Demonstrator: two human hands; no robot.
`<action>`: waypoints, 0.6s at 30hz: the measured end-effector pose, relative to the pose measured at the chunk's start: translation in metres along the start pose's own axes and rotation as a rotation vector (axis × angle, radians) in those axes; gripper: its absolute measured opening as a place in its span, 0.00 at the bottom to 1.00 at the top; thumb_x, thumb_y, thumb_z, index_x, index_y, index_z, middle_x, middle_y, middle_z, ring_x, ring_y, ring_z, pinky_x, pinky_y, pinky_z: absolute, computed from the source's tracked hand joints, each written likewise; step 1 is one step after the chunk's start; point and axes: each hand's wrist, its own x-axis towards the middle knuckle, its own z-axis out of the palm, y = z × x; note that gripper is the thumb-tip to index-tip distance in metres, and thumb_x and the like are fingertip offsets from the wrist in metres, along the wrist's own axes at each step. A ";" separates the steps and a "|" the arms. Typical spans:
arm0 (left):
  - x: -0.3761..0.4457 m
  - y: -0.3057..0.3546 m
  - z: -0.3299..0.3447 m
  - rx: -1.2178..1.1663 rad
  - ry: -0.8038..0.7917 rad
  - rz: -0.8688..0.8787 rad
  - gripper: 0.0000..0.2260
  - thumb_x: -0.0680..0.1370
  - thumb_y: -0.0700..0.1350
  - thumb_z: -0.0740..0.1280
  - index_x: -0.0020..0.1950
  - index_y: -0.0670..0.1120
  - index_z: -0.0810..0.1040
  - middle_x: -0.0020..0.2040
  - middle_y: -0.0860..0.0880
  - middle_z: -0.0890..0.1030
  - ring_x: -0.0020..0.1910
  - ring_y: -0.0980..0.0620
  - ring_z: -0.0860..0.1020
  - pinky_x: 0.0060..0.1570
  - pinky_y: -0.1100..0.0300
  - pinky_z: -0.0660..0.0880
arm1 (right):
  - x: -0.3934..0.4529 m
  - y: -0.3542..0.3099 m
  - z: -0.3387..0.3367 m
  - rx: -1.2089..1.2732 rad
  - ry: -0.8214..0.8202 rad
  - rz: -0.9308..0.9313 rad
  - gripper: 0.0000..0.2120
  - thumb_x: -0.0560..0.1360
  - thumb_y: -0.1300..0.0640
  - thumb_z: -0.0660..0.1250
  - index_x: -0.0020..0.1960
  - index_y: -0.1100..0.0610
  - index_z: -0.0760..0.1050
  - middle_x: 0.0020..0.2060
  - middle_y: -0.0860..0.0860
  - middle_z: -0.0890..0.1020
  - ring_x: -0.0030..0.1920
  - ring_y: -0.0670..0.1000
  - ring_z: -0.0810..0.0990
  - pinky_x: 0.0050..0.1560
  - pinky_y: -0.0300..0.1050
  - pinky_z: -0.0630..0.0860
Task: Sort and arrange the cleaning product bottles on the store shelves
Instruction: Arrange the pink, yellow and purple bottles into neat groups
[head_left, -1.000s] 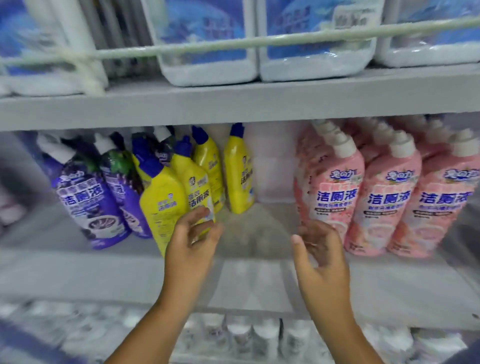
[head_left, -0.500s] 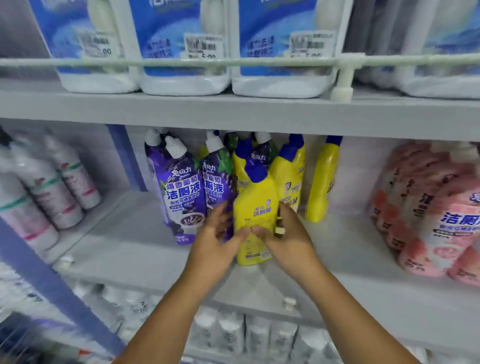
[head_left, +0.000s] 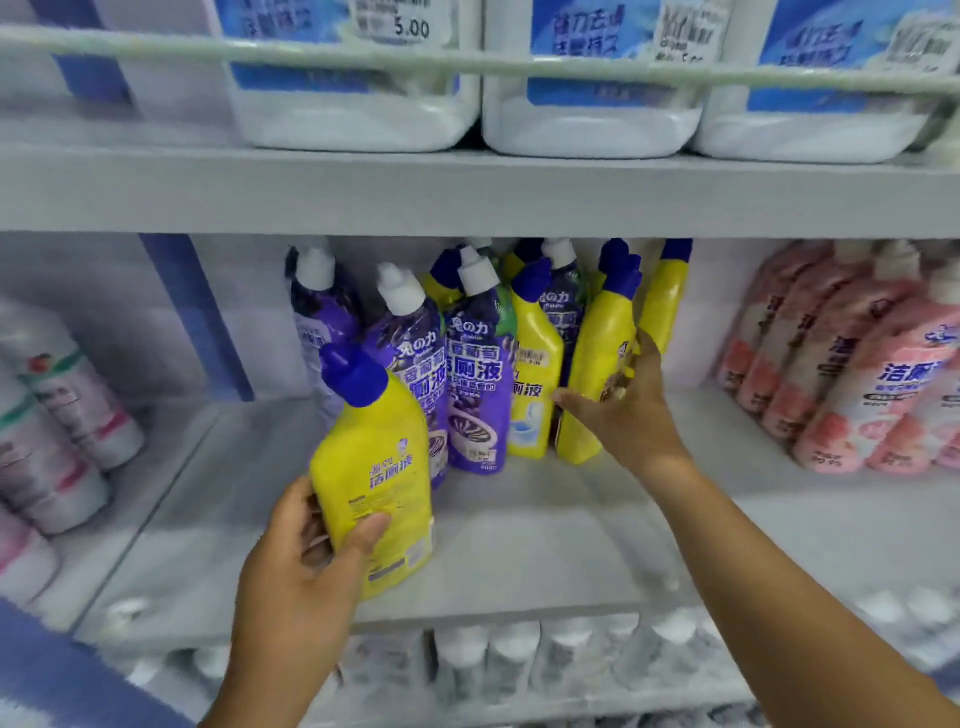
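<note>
My left hand (head_left: 296, 571) grips a yellow bottle with a blue cap (head_left: 376, 467), held tilted in front of the middle shelf (head_left: 519, 545). My right hand (head_left: 623, 415) wraps around a second yellow bottle (head_left: 597, 364) that stands on the shelf, leaning left. Between the two are purple bottles with white caps (head_left: 472, 389) and another yellow bottle (head_left: 532, 374), packed close together. One more yellow bottle (head_left: 665, 296) stands behind my right hand.
Pink bottles (head_left: 857, 374) fill the right of the shelf. White bottles with green and red bands (head_left: 57, 415) lie in the left bay beyond a blue upright (head_left: 202, 322). Large white jugs (head_left: 592, 104) sit on the upper shelf behind a rail. White-capped bottles (head_left: 519, 654) line the shelf below.
Both hands were together on the front yellow bottle. Now my left hand has pulled it out toward the left front, and my right hand has moved right onto another yellow bottle.
</note>
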 end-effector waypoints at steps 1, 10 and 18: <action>0.001 0.000 -0.009 0.006 0.012 0.004 0.25 0.74 0.35 0.75 0.50 0.68 0.81 0.47 0.61 0.87 0.44 0.63 0.85 0.42 0.71 0.79 | 0.001 0.003 0.003 -0.011 -0.007 0.004 0.47 0.59 0.41 0.84 0.68 0.28 0.59 0.64 0.45 0.77 0.61 0.45 0.79 0.64 0.53 0.78; 0.028 0.000 -0.051 0.061 0.108 0.027 0.14 0.75 0.39 0.76 0.51 0.58 0.79 0.47 0.62 0.86 0.46 0.63 0.85 0.46 0.66 0.80 | -0.075 -0.053 0.016 0.040 0.005 -0.038 0.33 0.64 0.57 0.84 0.64 0.51 0.72 0.48 0.37 0.79 0.47 0.29 0.79 0.41 0.25 0.75; 0.061 0.004 -0.077 0.252 0.319 0.028 0.16 0.72 0.60 0.75 0.57 0.61 0.77 0.49 0.58 0.85 0.49 0.53 0.84 0.53 0.45 0.81 | -0.124 -0.099 0.088 0.023 -0.340 -0.150 0.42 0.59 0.41 0.84 0.67 0.41 0.68 0.60 0.38 0.76 0.58 0.30 0.74 0.53 0.22 0.71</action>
